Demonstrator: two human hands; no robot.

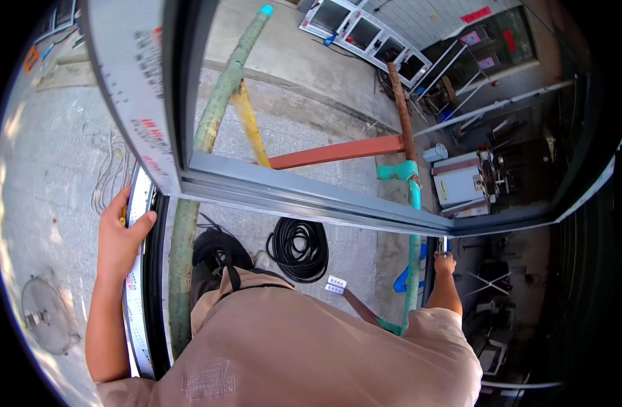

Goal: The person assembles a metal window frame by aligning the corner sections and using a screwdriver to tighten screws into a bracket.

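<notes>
A large window frame of grey and black profile, with white printed film on its outer side, lies across in front of me. My left hand is closed round a film-covered side profile, its thumb over the inner edge. A small yellow thing shows by its fingers, too little of it to name. Far to the right, my right hand is closed beside a dark upright profile, just below the frame's near right part. A small silvery piece shows above its fingers; what it grips is mostly hidden.
Green pipe posts and a red-brown crossbar stand under the frame. A black hose coil lies on the concrete near my feet. A round fan is at left. White framed windows lean at the back.
</notes>
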